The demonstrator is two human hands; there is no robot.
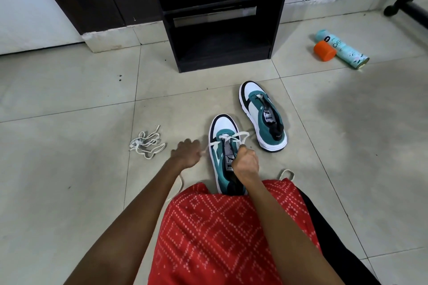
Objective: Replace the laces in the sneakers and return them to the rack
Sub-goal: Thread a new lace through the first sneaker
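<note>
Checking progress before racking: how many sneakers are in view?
2. The near sneaker sits closest, its lace partly threaded; the far sneaker stands unlaced, ahead and right.

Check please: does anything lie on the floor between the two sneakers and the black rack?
Nothing visible does. Only bare tile separates the near sneaker and far sneaker from the rack; the loose lace lies left, the spray can far right.
</note>
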